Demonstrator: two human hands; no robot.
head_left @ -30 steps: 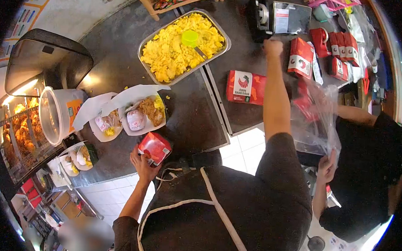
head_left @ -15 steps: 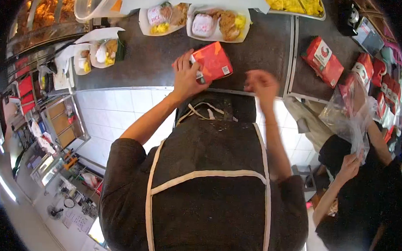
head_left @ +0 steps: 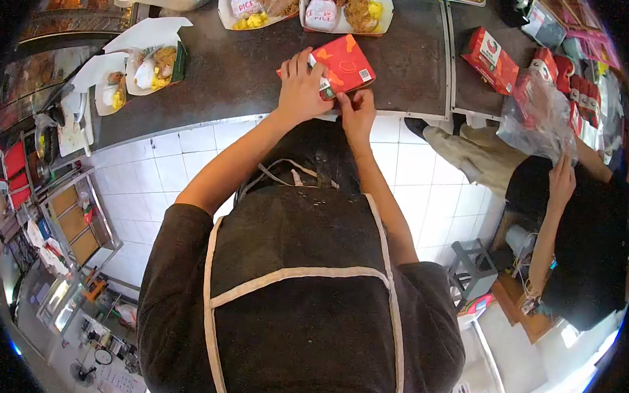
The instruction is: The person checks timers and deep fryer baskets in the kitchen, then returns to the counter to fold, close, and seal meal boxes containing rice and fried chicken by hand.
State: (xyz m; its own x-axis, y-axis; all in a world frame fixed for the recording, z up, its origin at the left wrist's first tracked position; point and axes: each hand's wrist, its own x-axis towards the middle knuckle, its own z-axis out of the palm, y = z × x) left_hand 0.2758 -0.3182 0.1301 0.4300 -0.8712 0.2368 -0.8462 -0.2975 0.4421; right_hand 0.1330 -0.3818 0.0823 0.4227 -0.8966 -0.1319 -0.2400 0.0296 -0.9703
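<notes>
A closed red cardboard food box (head_left: 344, 61) lies on the dark counter at its near edge. My left hand (head_left: 302, 90) grips the box's left end, fingers over the top. My right hand (head_left: 357, 115) is at the near side, thumb and fingertips closed on the lower edge; part of its grip is hidden. Just beyond stand two open meal boxes: the left one (head_left: 233, 9) and the right one (head_left: 385, 21), each with a wrapped rice portion, fried chicken and something yellow.
Two more open meal boxes, one a green-sided box (head_left: 174, 70), stand at the left. A red box (head_left: 490, 61) lies on the right counter section. At the right, a co-worker's hand (head_left: 561, 182) holds a clear plastic bag (head_left: 528, 129). A grey stool (head_left: 473, 270) stands below.
My right hand has come in from the right and now touches the red box's near side. My left hand keeps its hold. The view has shifted, and the co-worker's bag has moved.
</notes>
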